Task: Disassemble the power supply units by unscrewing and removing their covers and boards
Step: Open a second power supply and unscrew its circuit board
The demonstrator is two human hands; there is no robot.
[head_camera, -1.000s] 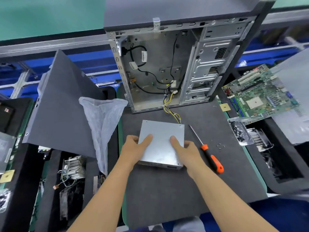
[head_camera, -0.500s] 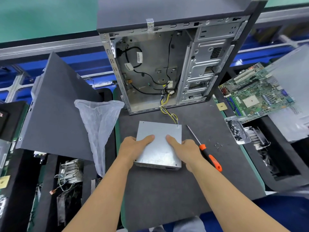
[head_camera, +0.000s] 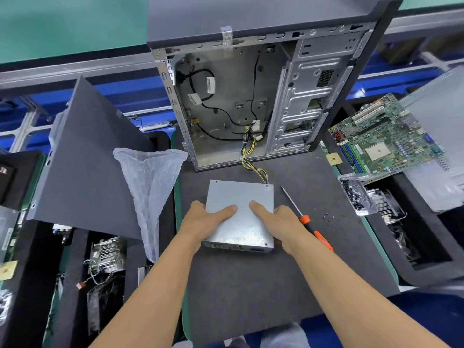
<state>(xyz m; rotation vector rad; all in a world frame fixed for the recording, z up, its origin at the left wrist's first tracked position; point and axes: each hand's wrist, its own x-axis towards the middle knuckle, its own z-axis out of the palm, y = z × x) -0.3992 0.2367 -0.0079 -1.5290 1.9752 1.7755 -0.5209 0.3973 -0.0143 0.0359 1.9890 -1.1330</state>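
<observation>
Left hand [head_camera: 204,218] and right hand [head_camera: 278,219] gripping closed power supply unit [head_camera: 241,214], center frame; next likely screwdriver [head_camera: 307,221], just right.

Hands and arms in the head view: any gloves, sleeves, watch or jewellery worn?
None that shows. The left hand and the right hand are bare, without gloves, rings or a watch. Both forearms are uncovered as far as the bottom edge of the frame, so no sleeve shows.

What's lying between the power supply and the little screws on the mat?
In the head view, the orange-handled screwdriver lies diagonally between the power supply and the loose screws; the right hand covers part of its handle.
</observation>
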